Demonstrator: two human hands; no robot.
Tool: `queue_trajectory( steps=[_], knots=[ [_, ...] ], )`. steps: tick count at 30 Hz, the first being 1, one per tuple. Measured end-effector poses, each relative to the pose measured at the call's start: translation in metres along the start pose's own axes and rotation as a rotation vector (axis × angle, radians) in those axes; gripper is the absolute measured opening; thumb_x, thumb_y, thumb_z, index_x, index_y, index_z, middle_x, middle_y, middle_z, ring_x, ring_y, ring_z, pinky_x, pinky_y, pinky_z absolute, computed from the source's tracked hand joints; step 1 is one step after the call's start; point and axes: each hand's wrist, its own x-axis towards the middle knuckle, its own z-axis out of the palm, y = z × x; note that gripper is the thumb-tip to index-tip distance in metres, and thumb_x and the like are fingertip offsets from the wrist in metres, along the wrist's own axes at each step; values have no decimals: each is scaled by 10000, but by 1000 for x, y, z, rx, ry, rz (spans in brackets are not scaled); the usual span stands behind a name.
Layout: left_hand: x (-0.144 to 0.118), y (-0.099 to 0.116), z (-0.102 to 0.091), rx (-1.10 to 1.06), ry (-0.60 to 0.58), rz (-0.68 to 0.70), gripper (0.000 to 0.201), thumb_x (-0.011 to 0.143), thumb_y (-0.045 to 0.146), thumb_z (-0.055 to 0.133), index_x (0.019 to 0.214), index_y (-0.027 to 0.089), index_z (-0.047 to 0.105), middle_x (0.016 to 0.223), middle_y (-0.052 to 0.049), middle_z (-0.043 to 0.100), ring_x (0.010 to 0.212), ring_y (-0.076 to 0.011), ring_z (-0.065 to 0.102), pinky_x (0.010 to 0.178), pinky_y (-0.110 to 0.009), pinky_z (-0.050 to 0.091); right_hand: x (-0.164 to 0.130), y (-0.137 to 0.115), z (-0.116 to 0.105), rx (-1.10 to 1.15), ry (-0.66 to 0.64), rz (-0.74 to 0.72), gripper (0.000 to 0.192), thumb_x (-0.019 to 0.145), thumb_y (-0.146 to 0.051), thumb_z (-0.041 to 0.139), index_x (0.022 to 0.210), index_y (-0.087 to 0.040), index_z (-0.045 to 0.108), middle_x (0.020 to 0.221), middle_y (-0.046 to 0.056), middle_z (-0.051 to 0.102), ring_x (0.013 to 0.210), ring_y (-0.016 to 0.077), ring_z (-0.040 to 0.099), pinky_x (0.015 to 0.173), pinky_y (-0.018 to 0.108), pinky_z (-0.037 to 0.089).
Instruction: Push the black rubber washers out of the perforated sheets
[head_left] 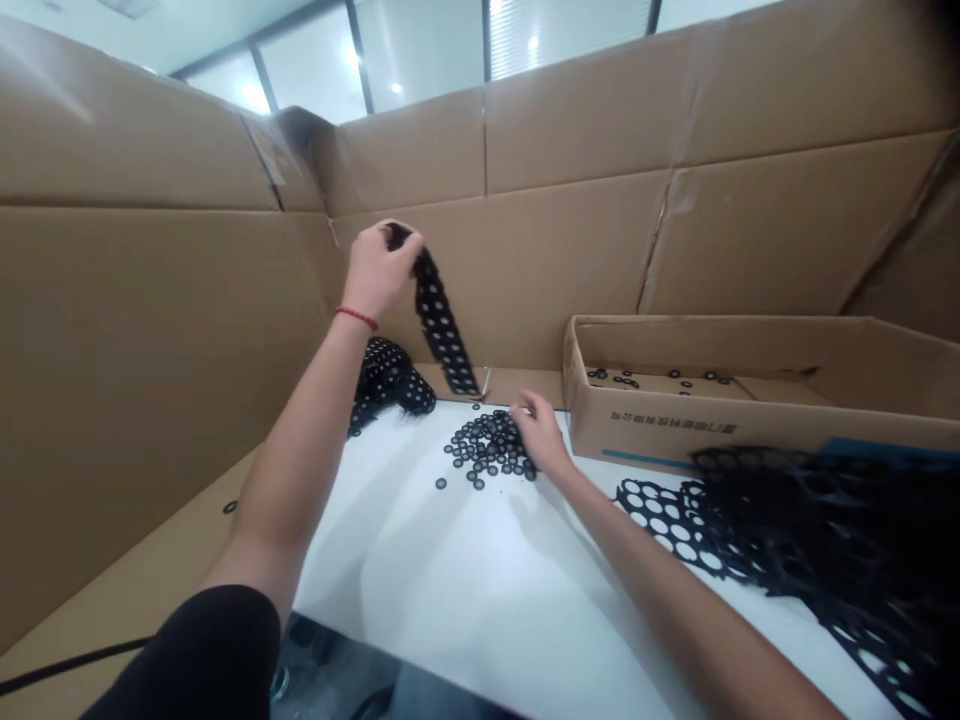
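Note:
My left hand (382,268) is raised and pinches the top end of a black perforated strip (444,325), which hangs down at a slant with rows of small holes. Below the strip's lower end, a loose pile of small black rings (487,442) lies on the white table. At the pile's right edge rests my right hand (538,430), its fingers bent towards the rings; whether it grips any is hidden. A heap of more black perforated strips (390,378) sits behind my left forearm.
An open cardboard box (645,425) with several rings inside stands at the right. In front of it spreads a large tangle of black sheets with big holes (825,530). Tall cardboard walls (570,240) enclose the white table (420,560). One stray ring (230,507) lies at the left.

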Motion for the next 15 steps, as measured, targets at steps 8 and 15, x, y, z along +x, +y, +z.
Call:
queue_trajectory(
  steps=[8,15],
  knots=[
    [-106,48,-14,-456,-212,-194,194,816,242,475,831,111,617,771,-20,604,698,-117,632,618,-242,559,-72,-26,-82,331,-316,169,329,763,-445,608,898,-153,676,773,33,673,629,128,579,592,250,452],
    [-187,-15,-18,-565,-571,-554,194,788,259,512,831,129,650,1027,-73,646,776,-149,632,694,-301,585,-137,-12,-99,280,-470,357,354,699,-393,663,981,-183,701,957,59,709,845,202,647,722,295,508]
  ],
)
